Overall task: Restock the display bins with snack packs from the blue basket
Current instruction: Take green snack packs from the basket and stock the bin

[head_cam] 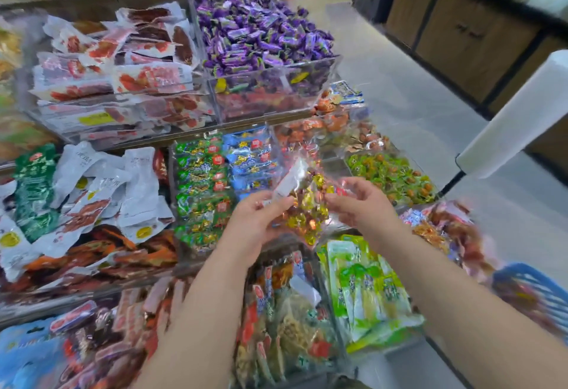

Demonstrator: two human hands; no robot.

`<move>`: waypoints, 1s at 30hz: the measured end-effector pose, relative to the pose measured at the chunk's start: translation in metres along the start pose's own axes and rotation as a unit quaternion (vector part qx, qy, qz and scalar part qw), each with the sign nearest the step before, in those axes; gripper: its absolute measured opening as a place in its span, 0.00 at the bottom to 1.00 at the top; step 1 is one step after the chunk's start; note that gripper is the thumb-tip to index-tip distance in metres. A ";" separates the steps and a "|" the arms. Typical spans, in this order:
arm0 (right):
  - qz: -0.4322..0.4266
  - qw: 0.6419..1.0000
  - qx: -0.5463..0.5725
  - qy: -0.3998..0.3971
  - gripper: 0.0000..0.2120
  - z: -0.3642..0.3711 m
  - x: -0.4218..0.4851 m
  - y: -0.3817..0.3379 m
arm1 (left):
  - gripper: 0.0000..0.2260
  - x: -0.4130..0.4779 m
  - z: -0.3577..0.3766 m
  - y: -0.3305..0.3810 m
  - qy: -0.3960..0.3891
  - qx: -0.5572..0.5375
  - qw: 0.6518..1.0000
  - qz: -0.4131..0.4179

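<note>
Tiered clear display bins heaped with snack packs fill the aisle before you, and the blue basket sits at the lower right edge. Over the middle tier you hold a clear bag of gold-wrapped snacks, with your left hand and right hand pinching its opposite sides.

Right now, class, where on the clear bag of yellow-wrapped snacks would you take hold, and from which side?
Pinch the clear bag by its thin side edges, from left and right at once, as the left hand and right hand do. It bulges in the middle, so fingers likely close best on flat edges.
</note>
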State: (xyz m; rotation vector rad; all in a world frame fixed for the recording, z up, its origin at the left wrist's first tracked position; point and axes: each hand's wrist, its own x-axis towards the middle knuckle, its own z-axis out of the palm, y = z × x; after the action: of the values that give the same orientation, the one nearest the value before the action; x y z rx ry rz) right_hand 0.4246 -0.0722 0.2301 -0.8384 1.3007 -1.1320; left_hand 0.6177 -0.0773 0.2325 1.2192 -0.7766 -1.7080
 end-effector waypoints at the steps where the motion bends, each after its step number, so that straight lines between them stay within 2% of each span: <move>1: -0.038 0.999 0.024 0.002 0.20 -0.012 0.002 -0.005 | 0.06 0.004 0.010 -0.001 0.005 -0.019 1.000 -0.016; 2: -0.084 0.996 0.007 -0.020 0.25 -0.023 0.002 -0.009 | 0.06 0.008 0.019 -0.002 0.017 -0.042 0.998 -0.036; 3: -0.131 0.988 -0.063 -0.058 0.29 -0.032 0.001 -0.013 | 0.07 0.012 0.028 -0.003 0.030 -0.061 0.996 -0.052; 4: -0.175 0.966 -0.165 -0.093 0.33 -0.040 0.001 -0.016 | 0.09 0.018 0.036 -0.005 0.038 -0.070 0.995 -0.060; 6: -0.266 0.895 -0.341 -0.104 0.38 -0.055 0.003 -0.025 | 0.10 0.027 0.048 -0.007 0.043 -0.060 0.995 -0.071; 8: -0.361 0.830 -0.404 -0.134 0.34 -0.066 0.010 -0.036 | 0.06 0.033 0.058 -0.011 0.050 -0.048 0.994 -0.086; 11: -0.475 0.687 -0.516 -0.192 0.30 -0.075 0.029 -0.045 | 0.02 0.040 0.074 -0.015 0.065 -0.072 0.989 -0.109; 12: -0.498 0.660 -0.529 -0.190 0.24 -0.075 0.034 -0.044 | 0.03 0.043 0.078 -0.015 0.064 -0.065 0.989 -0.118; 13: -0.518 0.649 -0.526 -0.184 0.19 -0.076 0.041 -0.041 | 0.06 0.045 0.082 -0.015 0.062 -0.042 0.989 -0.129; 14: -0.521 0.652 -0.521 -0.181 0.16 -0.079 0.047 -0.040 | 0.09 0.048 0.084 -0.016 0.067 0.022 0.988 -0.135; 15: -0.498 0.669 -0.520 -0.183 0.14 -0.082 0.053 -0.041 | 0.13 0.051 0.084 -0.015 0.084 0.132 0.979 -0.128; 16: -0.452 0.699 -0.523 -0.182 0.13 -0.085 0.059 -0.042 | 0.16 0.056 0.081 -0.015 0.114 0.260 0.954 -0.097; 18: -0.332 0.769 -0.516 -0.180 0.13 -0.094 0.077 -0.043 | 0.16 0.066 0.070 -0.012 0.207 0.459 0.863 0.034; 19: -0.277 0.787 -0.519 -0.186 0.13 -0.097 0.089 -0.042 | 0.15 0.073 0.063 -0.009 0.248 0.520 0.811 0.101; 20: -0.239 0.789 -0.532 -0.194 0.14 -0.099 0.100 -0.041 | 0.15 0.082 0.055 -0.006 0.272 0.580 0.754 0.149; 21: -0.211 0.786 -0.545 -0.203 0.15 -0.099 0.111 -0.039 | 0.18 0.093 0.048 -0.003 0.276 0.641 0.698 0.160; 22: -0.188 0.783 -0.555 -0.210 0.16 -0.097 0.123 -0.037 | 0.23 0.104 0.040 -0.002 0.263 0.692 0.659 0.133; 23: -0.169 0.782 -0.561 -0.214 0.16 -0.094 0.134 -0.035 | 0.28 0.115 0.035 -0.001 0.243 0.721 0.642 0.090; 26: -0.136 0.769 -0.585 -0.217 0.16 -0.078 0.169 -0.022 | 0.40 0.142 0.025 -0.004 0.201 0.732 0.651 -0.006; 30: -0.118 0.714 -0.644 -0.246 0.19 -0.050 0.211 0.000 | 0.41 0.159 0.022 -0.015 0.209 0.739 0.640 -0.018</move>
State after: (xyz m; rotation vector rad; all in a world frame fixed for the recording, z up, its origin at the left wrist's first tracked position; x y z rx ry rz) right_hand 0.3576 -0.2664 0.1620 -2.1964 1.4194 0.0885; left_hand 0.5706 -0.2146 0.1632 2.5152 -1.9460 -0.3659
